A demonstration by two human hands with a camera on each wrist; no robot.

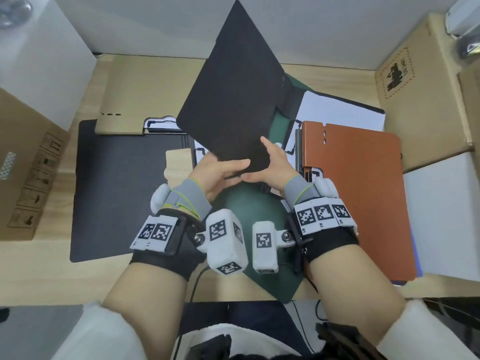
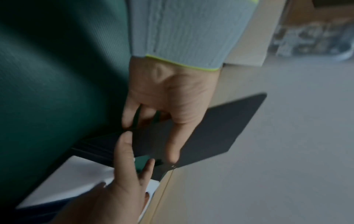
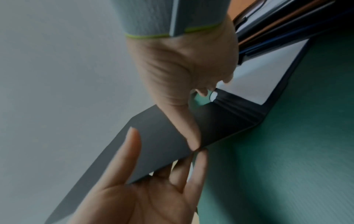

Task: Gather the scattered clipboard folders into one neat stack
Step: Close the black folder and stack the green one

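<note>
Tilting up and away from the person, the flat black clipboard folder cover is rising above the dark green folder on the pale wooden desk, its long axis running forward. Both hands are pinching its near corner: the left hand thumb on top, the right hand beside it, equally near. Stacking probably means swinging it rightward toward the flat orange-brown folder.
</note>
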